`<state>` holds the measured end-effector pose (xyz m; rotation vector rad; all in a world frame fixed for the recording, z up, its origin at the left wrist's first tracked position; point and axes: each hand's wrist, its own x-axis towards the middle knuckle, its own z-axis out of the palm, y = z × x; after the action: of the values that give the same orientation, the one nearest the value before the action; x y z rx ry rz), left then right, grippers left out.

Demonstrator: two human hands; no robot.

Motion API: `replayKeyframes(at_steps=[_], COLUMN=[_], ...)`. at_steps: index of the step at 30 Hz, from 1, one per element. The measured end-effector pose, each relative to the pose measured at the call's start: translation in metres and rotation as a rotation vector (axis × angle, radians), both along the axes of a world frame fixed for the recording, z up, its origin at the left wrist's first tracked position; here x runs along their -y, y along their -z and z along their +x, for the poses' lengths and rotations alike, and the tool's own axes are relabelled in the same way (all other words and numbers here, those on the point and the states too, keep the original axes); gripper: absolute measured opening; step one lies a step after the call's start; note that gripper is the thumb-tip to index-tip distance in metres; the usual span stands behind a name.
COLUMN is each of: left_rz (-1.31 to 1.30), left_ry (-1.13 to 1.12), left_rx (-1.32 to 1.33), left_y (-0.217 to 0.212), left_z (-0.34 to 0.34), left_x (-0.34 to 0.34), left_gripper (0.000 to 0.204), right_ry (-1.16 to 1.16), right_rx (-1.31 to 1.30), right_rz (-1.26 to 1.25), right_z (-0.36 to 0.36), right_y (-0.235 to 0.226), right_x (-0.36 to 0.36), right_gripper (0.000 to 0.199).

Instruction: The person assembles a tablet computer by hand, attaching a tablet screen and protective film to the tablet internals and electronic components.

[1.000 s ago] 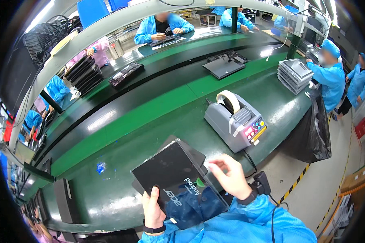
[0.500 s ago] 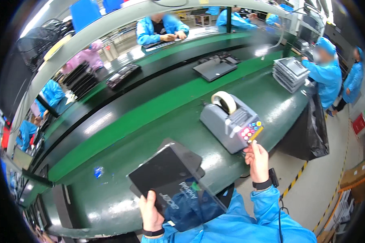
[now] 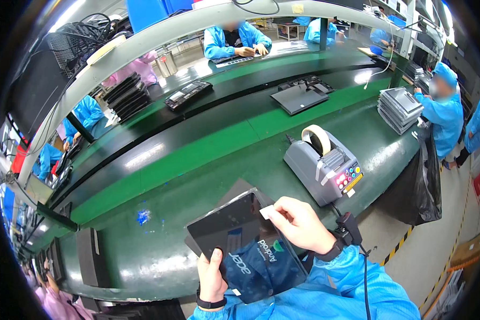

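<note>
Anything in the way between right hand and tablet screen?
Nothing visible except the small white piece pinched in the right hand, at the tablet's upper right edge; contact with the screen is unclear. The left hand grips the opposite side.

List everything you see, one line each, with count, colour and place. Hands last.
Tablet: one, black, in the left hand
White strip: one, white, in the right fingertips
Dark flat piece: one visible, dark grey, behind the tablet
Tape dispenser: one, grey, on the bench's right
Tape roll: one, cream, on the dispenser
Bench: one, green, across the middle
Scraps: uncountable, blue, left on bench
Dark block: one, dark, lower left
Flat panel: one, dark, beyond the dispenser
Stack: one, silver-grey, right
Bag: one, black, right edge
Co-workers: several, blue or pink clothing, around
Wristbands: two, black, on the wrists
Hands: two, bare, at the tablet
</note>
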<state>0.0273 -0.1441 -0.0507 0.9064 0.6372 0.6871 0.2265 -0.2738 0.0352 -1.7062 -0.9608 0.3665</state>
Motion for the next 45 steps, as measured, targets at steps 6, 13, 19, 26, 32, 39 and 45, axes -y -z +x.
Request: replayKeyframes(at_steps=[6, 13, 19, 26, 32, 39, 45], left_rz=[0.023, 0.003, -0.027, -0.021, 0.0, 0.009, 0.032], left_ry=[-0.001, -0.015, -0.026, -0.033, -0.01, -0.028, -0.026], left_rx=[0.019, 0.032, 0.024, 0.031, 0.064, 0.077, 0.078], left_y=[-0.002, 0.0, -0.003, 0.002, 0.001, -0.004, -0.005], left_z=[0.002, 0.002, 0.001, -0.005, -0.007, -0.008, -0.007], left_x=[0.002, 0.002, 0.0, -0.001, 0.002, 0.003, 0.003], left_gripper=[0.03, 0.029, 0.029, 0.03, 0.032, 0.035, 0.037], right_ry=[0.105, 0.266, 0.183, 0.138, 0.176, 0.086, 0.11], right_rx=[0.157, 0.101, -0.324, -0.366, -0.248, -0.203, -0.262], right_rz=[-0.032, -0.017, 0.374, 0.333, 0.291, 0.38, 0.274], right_z=[-0.002, -0.005, -0.011, -0.022, -0.023, -0.021, -0.021], right_y=[0.011, 0.01, 0.031, 0.046, 0.052, 0.048, 0.054], right_x=[-0.009, -0.01, -0.002, -0.009, -0.011, -0.016, -0.021], right_gripper=[0.021, 0.017, 0.011, 0.01, 0.011, 0.012, 0.015])
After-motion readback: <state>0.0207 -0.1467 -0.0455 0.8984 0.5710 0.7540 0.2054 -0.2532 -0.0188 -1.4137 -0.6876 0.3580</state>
